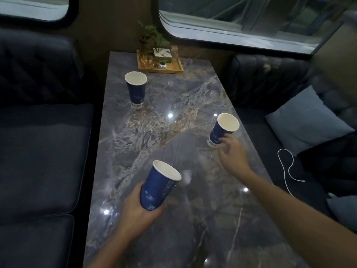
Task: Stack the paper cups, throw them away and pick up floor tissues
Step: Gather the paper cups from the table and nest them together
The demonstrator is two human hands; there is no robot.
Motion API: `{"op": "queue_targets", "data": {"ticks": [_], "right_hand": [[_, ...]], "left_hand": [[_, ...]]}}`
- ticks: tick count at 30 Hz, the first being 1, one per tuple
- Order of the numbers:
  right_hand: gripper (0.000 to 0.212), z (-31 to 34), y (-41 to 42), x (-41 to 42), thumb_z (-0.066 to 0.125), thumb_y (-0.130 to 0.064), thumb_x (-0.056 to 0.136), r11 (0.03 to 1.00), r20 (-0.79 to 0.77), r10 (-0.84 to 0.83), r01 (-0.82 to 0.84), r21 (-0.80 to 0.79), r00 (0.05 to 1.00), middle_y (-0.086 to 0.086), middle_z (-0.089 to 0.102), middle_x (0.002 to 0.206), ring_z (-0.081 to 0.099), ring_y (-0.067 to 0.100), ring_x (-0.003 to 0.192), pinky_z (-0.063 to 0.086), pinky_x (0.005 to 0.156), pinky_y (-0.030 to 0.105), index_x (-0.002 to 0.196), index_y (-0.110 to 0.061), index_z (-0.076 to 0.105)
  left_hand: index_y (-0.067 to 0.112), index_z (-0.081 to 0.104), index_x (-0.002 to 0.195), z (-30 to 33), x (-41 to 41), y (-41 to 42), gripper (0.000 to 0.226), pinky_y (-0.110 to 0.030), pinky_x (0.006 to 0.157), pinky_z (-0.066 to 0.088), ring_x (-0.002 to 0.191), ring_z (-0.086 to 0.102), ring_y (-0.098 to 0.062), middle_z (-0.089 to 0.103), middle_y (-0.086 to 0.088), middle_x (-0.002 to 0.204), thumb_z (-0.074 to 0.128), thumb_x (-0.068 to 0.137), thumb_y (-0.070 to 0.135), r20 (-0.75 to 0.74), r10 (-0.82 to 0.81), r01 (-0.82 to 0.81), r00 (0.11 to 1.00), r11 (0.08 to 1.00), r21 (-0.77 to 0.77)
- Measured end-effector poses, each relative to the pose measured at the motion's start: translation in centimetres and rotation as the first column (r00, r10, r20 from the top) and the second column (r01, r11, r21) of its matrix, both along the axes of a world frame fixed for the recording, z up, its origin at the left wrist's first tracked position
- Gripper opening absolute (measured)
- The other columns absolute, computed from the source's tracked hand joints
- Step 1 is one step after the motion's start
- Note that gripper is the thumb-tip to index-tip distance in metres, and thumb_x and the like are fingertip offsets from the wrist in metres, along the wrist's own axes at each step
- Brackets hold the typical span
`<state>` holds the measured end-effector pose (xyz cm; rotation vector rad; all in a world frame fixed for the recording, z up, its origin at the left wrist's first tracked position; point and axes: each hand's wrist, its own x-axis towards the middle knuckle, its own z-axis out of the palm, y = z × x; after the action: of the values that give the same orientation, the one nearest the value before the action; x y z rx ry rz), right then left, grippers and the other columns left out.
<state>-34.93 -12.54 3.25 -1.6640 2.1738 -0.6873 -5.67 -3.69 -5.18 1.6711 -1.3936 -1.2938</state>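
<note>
Three blue paper cups with white insides are on or over the grey marble table [173,117]. My left hand [139,207] grips the near cup [158,186] around its base, tilted to the right above the table. A second cup [222,130] stands near the table's right edge; my right hand [231,151] reaches it, fingers spread and touching its lower side. The third cup [136,89] stands upright at the far left of the table, untouched. No tissues or bin are in view.
A wooden tray [179,69] with a small plant, a box and a jar sits at the table's far end under the window. Dark sofas flank the table; the right one holds a light blue cushion [307,120] and a white cable [286,167].
</note>
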Motion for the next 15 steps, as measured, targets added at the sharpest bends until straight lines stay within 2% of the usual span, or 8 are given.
{"op": "queue_targets", "data": {"ticks": [4,6,8,10,13,15], "right_hand": [[0.035,0.1,-3.7,-2.2,0.054,-0.012,0.084,0.993,-0.262,0.044,-0.014,0.118,0.964,0.013,0.037,0.150,0.038,0.032,0.134,0.038,0.107,0.044,0.117,-0.007,0.062],[0.030,0.1,-4.9,-2.4,0.054,-0.015,0.083,0.978,-0.340,0.107,-0.037,0.205,0.934,0.016,0.047,0.141,0.042,0.035,0.129,0.040,0.105,0.046,0.108,-0.007,0.067],[0.025,0.5,-5.2,-2.0,0.052,-0.014,0.082,0.972,-0.328,0.096,-0.018,0.233,0.940,0.018,0.063,0.116,0.053,0.038,0.109,0.043,0.099,0.045,0.096,-0.005,0.072],[0.026,0.8,-4.8,-1.9,0.050,-0.010,0.084,0.977,-0.297,0.046,0.019,0.211,0.954,0.020,0.070,0.097,0.059,0.041,0.096,0.043,0.101,0.046,0.093,-0.005,0.073],[0.030,0.7,-4.2,-2.1,0.048,-0.007,0.084,0.980,-0.321,0.044,0.022,0.199,0.946,0.022,0.072,0.096,0.059,0.044,0.094,0.049,0.089,0.045,0.096,-0.011,0.075],[0.032,0.7,-4.3,-2.5,0.050,-0.005,0.083,0.979,-0.322,0.028,0.038,0.199,0.946,0.022,0.071,0.102,0.059,0.044,0.097,0.050,0.087,0.043,0.103,-0.015,0.073]], "left_hand": [[0.039,0.058,0.112,-0.6,0.2,-0.3,0.061,-0.035,0.069,0.059,0.081,0.070,-0.002,0.074,0.015,0.094,0.084,0.057,0.034,0.016,0.001,0.000,1.000,1.000,-0.014],[0.040,0.058,0.111,-0.8,0.4,-0.3,0.061,-0.038,0.070,0.059,0.081,0.070,-0.003,0.073,0.014,0.094,0.084,0.057,0.035,0.017,0.007,-0.006,1.000,1.000,-0.011],[0.040,0.058,0.110,-1.0,0.4,-0.3,0.060,-0.037,0.069,0.059,0.080,0.070,-0.004,0.073,0.013,0.093,0.085,0.056,0.034,0.017,0.013,-0.013,1.000,1.000,0.001],[0.039,0.058,0.109,-0.9,0.3,-0.2,0.060,-0.033,0.068,0.058,0.081,0.070,-0.003,0.073,0.013,0.093,0.086,0.056,0.032,0.016,0.021,-0.021,1.000,1.000,0.006],[0.038,0.058,0.111,-0.4,0.3,-0.3,0.061,-0.023,0.066,0.053,0.084,0.066,0.007,0.072,0.015,0.095,0.087,0.058,0.031,0.019,0.013,-0.013,1.000,1.000,0.009],[0.038,0.057,0.112,-0.6,0.3,-0.3,0.063,-0.023,0.066,0.053,0.084,0.066,0.009,0.072,0.017,0.097,0.088,0.057,0.033,0.025,0.007,-0.007,1.000,1.000,0.010]]}}
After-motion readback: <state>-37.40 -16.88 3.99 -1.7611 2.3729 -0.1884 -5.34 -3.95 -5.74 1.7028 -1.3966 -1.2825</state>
